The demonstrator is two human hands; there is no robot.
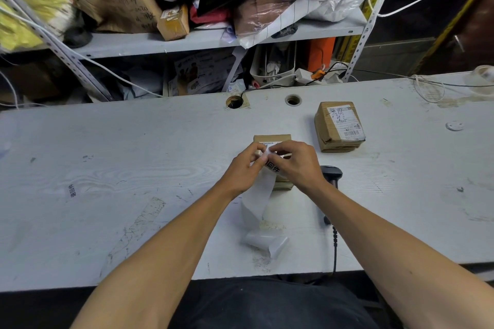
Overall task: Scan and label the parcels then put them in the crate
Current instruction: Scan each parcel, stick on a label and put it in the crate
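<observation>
Cardboard parcel point(272, 139), small, on white worktable point(133, 155), directly under both hands. Left hand point(244, 168) and right hand point(296, 164) pinch a label strip point(260, 192) above it (apparently peeling a sticker to apply). Second parcel point(339, 125) just beyond, already labelled. Scanner point(331, 175) lies beside right wrist, within reach. Crate not visible.

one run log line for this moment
step: peeling label | hands: left and right pinch label strip | under: small parcel | scanner: on table

Hands point(270, 165) hide most of near parcel point(272, 138); scanner point(331, 176) partly behind right wrist.
</observation>
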